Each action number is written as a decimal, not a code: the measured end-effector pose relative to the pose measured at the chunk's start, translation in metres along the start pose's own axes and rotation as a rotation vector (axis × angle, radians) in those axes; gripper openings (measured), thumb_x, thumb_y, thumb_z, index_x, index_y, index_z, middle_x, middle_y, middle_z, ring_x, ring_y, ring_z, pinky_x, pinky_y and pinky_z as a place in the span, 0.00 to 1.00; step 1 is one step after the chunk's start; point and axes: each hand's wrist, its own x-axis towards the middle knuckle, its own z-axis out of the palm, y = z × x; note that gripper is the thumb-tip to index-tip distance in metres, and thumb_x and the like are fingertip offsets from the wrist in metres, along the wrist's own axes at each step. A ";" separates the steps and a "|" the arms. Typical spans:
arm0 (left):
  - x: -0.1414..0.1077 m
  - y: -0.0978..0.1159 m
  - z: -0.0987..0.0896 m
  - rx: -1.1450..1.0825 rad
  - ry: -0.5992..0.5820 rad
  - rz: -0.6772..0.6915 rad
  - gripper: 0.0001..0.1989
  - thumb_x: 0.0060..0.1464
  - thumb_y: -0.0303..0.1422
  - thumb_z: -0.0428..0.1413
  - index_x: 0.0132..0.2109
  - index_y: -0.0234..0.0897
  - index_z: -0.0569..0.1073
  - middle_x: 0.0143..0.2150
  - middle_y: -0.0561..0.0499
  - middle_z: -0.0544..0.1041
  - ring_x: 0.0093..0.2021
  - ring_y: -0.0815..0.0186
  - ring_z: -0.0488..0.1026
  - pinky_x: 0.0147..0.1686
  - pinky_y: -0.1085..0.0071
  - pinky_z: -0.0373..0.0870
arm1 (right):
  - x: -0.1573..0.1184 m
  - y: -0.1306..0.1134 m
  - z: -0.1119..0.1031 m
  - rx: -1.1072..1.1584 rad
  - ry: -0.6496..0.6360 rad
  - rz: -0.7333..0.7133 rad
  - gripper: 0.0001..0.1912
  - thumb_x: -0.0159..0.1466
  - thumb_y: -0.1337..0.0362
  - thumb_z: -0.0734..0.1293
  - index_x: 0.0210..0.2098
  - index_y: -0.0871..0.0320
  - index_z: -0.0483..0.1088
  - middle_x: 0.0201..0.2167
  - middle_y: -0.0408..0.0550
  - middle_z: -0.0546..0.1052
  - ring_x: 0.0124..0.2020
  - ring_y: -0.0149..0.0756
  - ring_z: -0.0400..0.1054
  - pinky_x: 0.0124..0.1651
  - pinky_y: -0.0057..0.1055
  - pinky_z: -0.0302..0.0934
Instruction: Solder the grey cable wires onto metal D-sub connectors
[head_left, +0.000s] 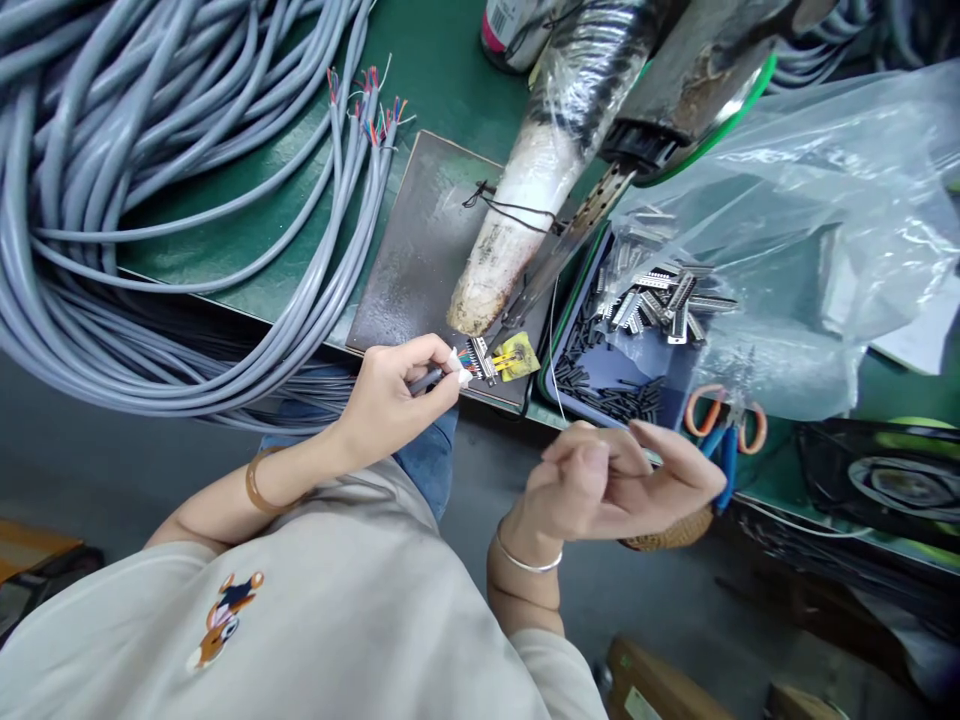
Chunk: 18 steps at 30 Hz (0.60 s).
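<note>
My left hand (405,390) is closed round the end of a grey cable (425,381), with white coverings on its fingertips. Thin coloured wires (465,358) fan out of the cable beside a metal multi-pin connector (482,360). That connector lies near a yellow pad (517,357) at the board's front edge. To the right, my right hand (622,475) is raised in front of the bench, somewhat blurred, with its fingers curled in. A thin white strand (553,350) runs down toward it; whether the fingers hold the strand, I cannot tell.
Bundled grey cables (172,150) fill the left, some with stripped ends. A wrapped white-tipped form (502,230) and a metal rod-like tool (574,240) reach over the dark board (420,230). At right are a tray (607,385) of small black pieces, bagged connectors (667,300) and orange-and-blue-handled tools (726,430).
</note>
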 end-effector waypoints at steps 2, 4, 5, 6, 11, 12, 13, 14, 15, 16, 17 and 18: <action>0.001 0.000 0.000 -0.038 0.004 -0.034 0.06 0.56 0.28 0.59 0.31 0.35 0.72 0.21 0.58 0.67 0.19 0.76 0.56 0.20 0.75 0.50 | 0.003 -0.002 0.001 -0.007 -0.006 -0.011 0.11 0.65 0.54 0.73 0.37 0.53 0.71 0.49 0.52 0.84 0.46 0.43 0.83 0.45 0.38 0.79; 0.002 -0.001 0.000 -0.047 0.011 -0.035 0.06 0.56 0.28 0.59 0.31 0.34 0.72 0.22 0.56 0.69 0.20 0.76 0.58 0.20 0.75 0.52 | 0.008 -0.003 0.003 -0.018 -0.009 -0.019 0.11 0.65 0.55 0.74 0.37 0.53 0.71 0.50 0.52 0.84 0.47 0.43 0.82 0.46 0.39 0.79; 0.003 -0.001 0.000 -0.040 0.013 -0.024 0.06 0.56 0.28 0.59 0.31 0.34 0.73 0.22 0.56 0.69 0.20 0.76 0.57 0.20 0.76 0.52 | 0.009 -0.004 0.004 -0.024 -0.006 -0.024 0.10 0.65 0.56 0.73 0.37 0.53 0.71 0.50 0.52 0.84 0.47 0.43 0.82 0.47 0.39 0.79; 0.003 -0.001 0.001 -0.027 0.017 -0.007 0.06 0.56 0.27 0.59 0.31 0.34 0.73 0.22 0.57 0.68 0.20 0.76 0.56 0.20 0.76 0.51 | 0.011 -0.004 0.006 -0.028 0.005 -0.034 0.08 0.66 0.58 0.73 0.37 0.53 0.71 0.49 0.51 0.84 0.47 0.42 0.82 0.48 0.39 0.79; 0.007 0.000 0.003 0.043 0.076 0.141 0.05 0.55 0.23 0.60 0.32 0.34 0.73 0.19 0.62 0.61 0.18 0.78 0.51 0.20 0.77 0.50 | 0.015 -0.003 0.013 0.034 0.097 -0.091 0.05 0.67 0.69 0.70 0.39 0.54 0.71 0.47 0.47 0.84 0.45 0.36 0.82 0.49 0.37 0.79; 0.008 0.000 0.003 0.054 0.087 0.176 0.06 0.55 0.22 0.60 0.32 0.34 0.73 0.19 0.63 0.61 0.18 0.79 0.51 0.20 0.78 0.50 | 0.016 -0.003 0.014 0.050 0.106 -0.092 0.05 0.67 0.70 0.71 0.39 0.54 0.71 0.47 0.47 0.84 0.45 0.36 0.82 0.49 0.37 0.80; 0.008 0.000 0.003 0.062 0.098 0.213 0.06 0.55 0.21 0.60 0.32 0.34 0.73 0.19 0.63 0.61 0.18 0.79 0.51 0.20 0.78 0.50 | 0.017 -0.003 0.014 0.062 0.112 -0.093 0.06 0.66 0.70 0.71 0.39 0.54 0.72 0.47 0.47 0.84 0.45 0.36 0.82 0.49 0.37 0.80; 0.009 0.000 0.004 0.071 0.107 0.250 0.06 0.55 0.21 0.60 0.33 0.34 0.72 0.19 0.63 0.62 0.18 0.79 0.51 0.20 0.78 0.51 | 0.018 -0.003 0.015 0.069 0.119 -0.096 0.07 0.66 0.71 0.72 0.39 0.54 0.72 0.47 0.47 0.84 0.46 0.36 0.82 0.48 0.36 0.80; 0.010 0.000 0.004 0.080 0.115 0.287 0.07 0.55 0.20 0.60 0.33 0.34 0.72 0.20 0.63 0.63 0.18 0.79 0.51 0.20 0.79 0.51 | 0.020 -0.004 0.015 0.070 0.127 -0.101 0.07 0.65 0.71 0.72 0.39 0.54 0.72 0.47 0.47 0.84 0.46 0.36 0.82 0.48 0.36 0.80; 0.010 0.000 0.004 0.089 0.123 0.319 0.07 0.55 0.20 0.60 0.33 0.35 0.72 0.21 0.63 0.64 0.18 0.79 0.52 0.20 0.79 0.51 | 0.021 -0.005 0.015 0.066 0.136 -0.107 0.07 0.65 0.72 0.72 0.39 0.54 0.72 0.46 0.47 0.84 0.46 0.36 0.82 0.48 0.37 0.80; 0.010 0.000 0.004 0.099 0.128 0.347 0.07 0.56 0.20 0.60 0.33 0.35 0.72 0.21 0.62 0.66 0.18 0.80 0.53 0.20 0.79 0.52 | 0.023 -0.006 0.015 0.056 0.147 -0.113 0.08 0.65 0.72 0.72 0.39 0.54 0.73 0.46 0.47 0.84 0.45 0.36 0.82 0.49 0.37 0.80; 0.011 0.000 0.003 0.108 0.133 0.369 0.07 0.56 0.20 0.60 0.34 0.35 0.72 0.22 0.62 0.67 0.18 0.80 0.54 0.20 0.79 0.52 | 0.024 -0.007 0.015 0.044 0.157 -0.121 0.08 0.64 0.72 0.73 0.38 0.54 0.73 0.45 0.46 0.85 0.45 0.36 0.82 0.49 0.37 0.80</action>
